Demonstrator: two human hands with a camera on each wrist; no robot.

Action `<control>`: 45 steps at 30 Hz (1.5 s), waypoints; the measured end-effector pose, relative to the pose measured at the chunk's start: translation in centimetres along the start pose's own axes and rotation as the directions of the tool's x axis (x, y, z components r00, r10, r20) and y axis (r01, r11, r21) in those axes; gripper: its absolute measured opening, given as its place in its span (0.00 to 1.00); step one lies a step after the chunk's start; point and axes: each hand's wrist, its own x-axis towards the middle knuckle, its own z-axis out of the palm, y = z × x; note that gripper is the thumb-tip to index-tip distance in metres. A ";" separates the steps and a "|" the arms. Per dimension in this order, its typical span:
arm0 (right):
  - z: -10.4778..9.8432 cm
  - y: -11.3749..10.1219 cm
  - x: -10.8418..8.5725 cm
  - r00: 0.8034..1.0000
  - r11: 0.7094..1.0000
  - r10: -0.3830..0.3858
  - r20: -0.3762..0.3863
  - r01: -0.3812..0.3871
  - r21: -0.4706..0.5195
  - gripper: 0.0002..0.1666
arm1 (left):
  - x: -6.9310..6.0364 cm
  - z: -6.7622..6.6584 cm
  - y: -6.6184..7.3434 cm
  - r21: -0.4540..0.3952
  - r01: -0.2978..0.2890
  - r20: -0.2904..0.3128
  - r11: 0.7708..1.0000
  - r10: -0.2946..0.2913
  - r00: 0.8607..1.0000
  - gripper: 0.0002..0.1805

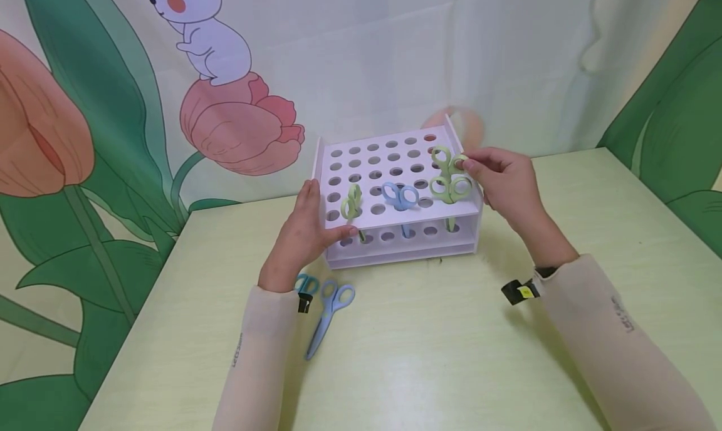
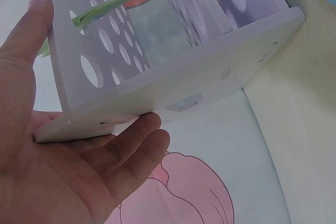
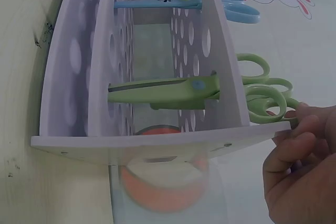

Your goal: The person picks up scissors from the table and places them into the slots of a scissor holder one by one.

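A white rack [image 1: 395, 256] with round holes in its boards stands on the table. My left hand [image 1: 293, 243] holds its left side, thumb on the top board's front edge, fingers against the outer wall [image 2: 210, 77]. At the right side, my right hand [image 1: 510, 183] pinches a handle loop of green scissors [image 1: 445, 160], upright in the rack. Just in front stand other green scissors [image 1: 449, 188], blades down through the holes. Blue scissors [image 1: 400, 196] sit in the front middle, and green scissors [image 1: 351, 204] near the left thumb.
Blue-violet scissors [image 1: 327, 315] lie on the table [image 1: 429, 349] in front of the rack. Teal scissors [image 1: 307, 283] lie beside them, partly hidden by my left wrist. A printed curtain [image 1: 383, 61] hangs right behind the rack.
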 end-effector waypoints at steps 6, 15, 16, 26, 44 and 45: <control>-0.1 0.0 -0.1 0.999 0.998 0.013 0.045 -0.011 -0.061 0.19 | 0.0 0.0 0.0 -0.002 0.000 -0.002 1.000 0.000 1.000 0.68; 0.0 -1.0 -0.7 0.998 0.997 -0.059 0.027 0.060 -0.045 0.17 | 0.0 0.0 -0.1 -0.012 -0.007 -0.006 1.000 0.007 1.000 0.67; 0.0 -1.1 -0.8 0.997 0.996 -0.077 0.021 0.078 -0.039 0.17 | 0.0 0.0 -0.1 -0.011 -0.008 -0.006 1.000 0.007 1.000 0.67; 0.2 -2.9 -2.1 0.973 0.970 -0.231 0.024 0.228 0.079 0.14 | 0.0 0.0 0.0 -0.012 -0.010 -0.005 1.000 0.009 1.000 0.68; 2.6 -3.2 -3.6 0.941 0.946 -0.309 0.134 0.290 0.145 0.11 | -0.1 0.0 0.0 -0.003 -0.016 -0.007 1.000 0.016 1.000 0.68; 2.9 -3.1 -3.7 0.939 0.945 -0.311 0.146 0.290 0.150 0.11 | -0.1 0.0 0.0 -0.002 -0.016 -0.008 1.000 0.016 1.000 0.68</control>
